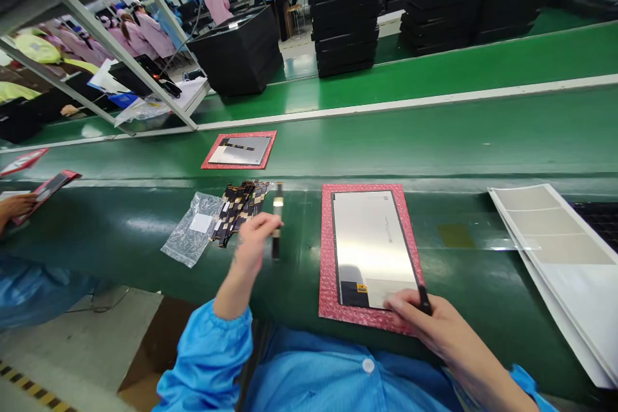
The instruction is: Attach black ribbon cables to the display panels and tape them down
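Left hand: left hand (255,235) blurred, fingertips closed in a pinch on a flex strip (278,205); can't tell if the strip is lifted or flat.
Right hand: right hand (437,322) curled around a slim dark tool (424,300), fingers at the panel's near right corner; tool type unclear.
Panel: panel (369,238) lies on a pink bubble sheet (327,257), on the counter (294,290) in front of the person, right of the strip.
Panel risk: dark tool sits right over the edge; a slip or hard press could scratch or chip it, likely cause being attention on the other hand.
Orange tab risk: orange tab (362,288) is near the right fingers; a sleeve or fingertip catching it could bend or tear it.
Strip risk: looks thin, pinched near mid-length; a tight grip or quick swing could crease it or drop it.
Strip pile risk: strip pile (241,206) is loose and overlapping beside the clear bag (188,238); a brush of the left hand could scatter or tangle pieces.
Bubble sheet risk: probably slides easily; a sideways push could carry the panel along.
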A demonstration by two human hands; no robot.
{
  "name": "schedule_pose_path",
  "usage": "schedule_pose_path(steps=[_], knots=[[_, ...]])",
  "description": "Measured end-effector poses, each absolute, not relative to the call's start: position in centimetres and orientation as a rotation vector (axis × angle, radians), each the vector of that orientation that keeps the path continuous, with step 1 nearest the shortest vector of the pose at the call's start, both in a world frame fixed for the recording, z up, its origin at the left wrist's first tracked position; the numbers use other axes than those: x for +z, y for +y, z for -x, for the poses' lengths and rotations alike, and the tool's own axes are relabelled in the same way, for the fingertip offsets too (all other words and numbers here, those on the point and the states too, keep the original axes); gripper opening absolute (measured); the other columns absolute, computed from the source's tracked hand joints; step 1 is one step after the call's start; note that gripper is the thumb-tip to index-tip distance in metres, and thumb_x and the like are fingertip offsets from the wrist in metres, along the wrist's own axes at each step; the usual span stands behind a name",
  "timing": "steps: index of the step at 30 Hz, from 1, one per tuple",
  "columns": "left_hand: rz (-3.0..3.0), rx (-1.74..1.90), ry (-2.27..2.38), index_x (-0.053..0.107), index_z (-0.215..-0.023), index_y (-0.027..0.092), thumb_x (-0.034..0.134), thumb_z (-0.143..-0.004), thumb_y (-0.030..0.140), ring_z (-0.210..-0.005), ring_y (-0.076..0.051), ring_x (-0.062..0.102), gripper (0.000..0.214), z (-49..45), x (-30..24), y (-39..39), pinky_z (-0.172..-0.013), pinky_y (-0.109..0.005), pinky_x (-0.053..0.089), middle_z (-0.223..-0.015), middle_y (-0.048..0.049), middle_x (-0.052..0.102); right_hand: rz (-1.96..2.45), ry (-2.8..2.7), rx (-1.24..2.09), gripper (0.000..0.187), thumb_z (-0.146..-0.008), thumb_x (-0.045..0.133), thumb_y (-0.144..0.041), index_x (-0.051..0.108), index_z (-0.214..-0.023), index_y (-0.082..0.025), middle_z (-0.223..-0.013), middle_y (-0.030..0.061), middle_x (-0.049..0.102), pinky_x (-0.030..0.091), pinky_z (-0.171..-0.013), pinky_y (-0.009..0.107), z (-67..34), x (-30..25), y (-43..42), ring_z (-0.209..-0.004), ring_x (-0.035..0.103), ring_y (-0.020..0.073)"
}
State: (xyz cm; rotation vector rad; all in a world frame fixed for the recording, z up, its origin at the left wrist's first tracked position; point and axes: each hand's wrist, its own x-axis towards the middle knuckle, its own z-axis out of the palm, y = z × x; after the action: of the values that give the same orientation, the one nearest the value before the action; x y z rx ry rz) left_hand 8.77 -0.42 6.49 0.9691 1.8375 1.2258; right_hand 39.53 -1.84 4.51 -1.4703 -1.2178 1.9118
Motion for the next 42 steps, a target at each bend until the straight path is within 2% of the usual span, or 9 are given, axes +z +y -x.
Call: schedule_pose_path(steps=[3,5,9,12,15,19,23,31,42], knots=[[-0.965,1.224,1.604,0.064,-0.061,0.02,0.064,-0.068,0.042,-0.073,-0.016,0.058,0.023,-15.0,6.0,-1.0,-0.073,-0.028,0.046,-0.068,-0.001,0.063,1.32,-1.44,1.953,0.037,-0.064,0.072,-0.053,0.068,-0.069,-0.017,-0.066,0.0017,0.06,0.042,-0.065,0.028,-36.8,5.3,-0.6,-0.066,0.052,0.0161],[-0.948,1.208,1.493,0.065,-0.06,0.019,0.065,-0.07,0.04,-0.072,-0.016,0.057,0.023,-18.4,5.7,-1.0,-0.072,-0.028,0.046,-0.067,-0.0011,0.062,1.277,-1.455,1.98,0.04,-0.061,0.073,-0.052,0.066,-0.079,-0.017,-0.067,0.0,0.058,0.041,-0.063,0.028,-35.4,5.2,0.1,-0.063,0.05,0.0148],[-0.939,1.178,1.339,0.066,-0.064,0.016,0.065,-0.076,0.042,-0.071,-0.015,0.056,0.029,-21.5,5.1,-0.6,-0.07,-0.027,0.044,-0.069,-0.0017,0.06,1.246,-1.499,1.958,0.04,-0.064,0.069,-0.054,0.05,-0.065,-0.019,-0.059,-0.0023,0.05,0.036,-0.057,0.027,-35.3,4.1,1.2,-0.058,0.043,0.013],[-1.142,1.126,1.337,0.072,-0.082,0.016,0.059,-0.084,0.042,-0.079,-0.017,0.058,0.029,-21.3,4.0,-0.9,-0.073,-0.028,0.046,-0.081,-0.0044,0.063,1.273,-1.624,1.898,0.037,-0.069,0.064,-0.053,0.048,-0.066,-0.02,-0.063,-0.0004,0.054,0.037,-0.057,0.028,-36.8,3.1,2.2,-0.06,0.046,0.0145],[-1.523,1.075,1.485,0.07,-0.102,0.018,0.051,-0.091,0.033,-0.085,-0.018,0.058,0.026,-20.4,2.3,-2.6,-0.076,-0.031,0.047,-0.088,-0.0065,0.064,1.35,-1.837,1.701,0.031,-0.073,0.057,-0.05,0.05,-0.067,-0.02,-0.064,0.0009,0.055,0.036,-0.056,0.029,-38.4,2.2,3.3,-0.06,0.047,0.0163],[-2.025,1.014,1.582,0.067,-0.107,0.015,0.05,-0.092,0.026,-0.085,-0.019,0.054,0.025,-20.3,0.2,-5.8,-0.075,-0.033,0.048,-0.09,-0.0087,0.061,1.349,-2.129,1.297,0.024,-0.08,0.051,-0.039,0.05,-0.064,-0.021,-0.067,0.0024,0.055,0.038,-0.059,0.03,-39.4,1.6,3.9,-0.063,0.05,0.018],[-2.232,1.011,1.652,0.067,-0.104,0.016,0.047,-0.092,0.021,-0.084,-0.019,0.052,0.024,-20.9,-0.7,-7.2,-0.074,-0.034,0.046,-0.09,-0.0082,0.06,1.269,-2.245,1.141,0.023,-0.084,0.051,-0.03,0.051,-0.064,-0.021,-0.084,0.0051,0.056,0.042,-0.064,0.03,-39.2,1.4,3.6,-0.073,0.055,0.0179],[-2.286,1.045,1.621,0.068,-0.098,0.018,0.05,-0.091,0.018,-0.086,-0.018,0.05,0.02,-20.1,-0.6,-7.0,-0.074,-0.03,0.045,-0.089,-0.007,0.059,1.219,-2.159,1.384,0.017,-0.088,0.051,-0.026,0.06,-0.075,-0.019,-0.089,0.0058,0.055,0.048,-0.073,0.033,-37.8,1.2,3.0,-0.083,0.058,0.0199],[-2.313,1.037,1.599,0.067,-0.101,0.019,0.049,-0.091,0.014,-0.088,-0.018,0.052,0.021,-20.0,-0.4,-7.8,-0.076,-0.031,0.045,-0.093,-0.0066,0.06,1.21,-2.274,1.351,0.023,-0.089,0.051,-0.027,0.053,-0.067,-0.02,-0.092,0.0056,0.055,0.046,-0.067,0.032,-37.3,1.5,2.5,-0.079,0.058,0.0181]])
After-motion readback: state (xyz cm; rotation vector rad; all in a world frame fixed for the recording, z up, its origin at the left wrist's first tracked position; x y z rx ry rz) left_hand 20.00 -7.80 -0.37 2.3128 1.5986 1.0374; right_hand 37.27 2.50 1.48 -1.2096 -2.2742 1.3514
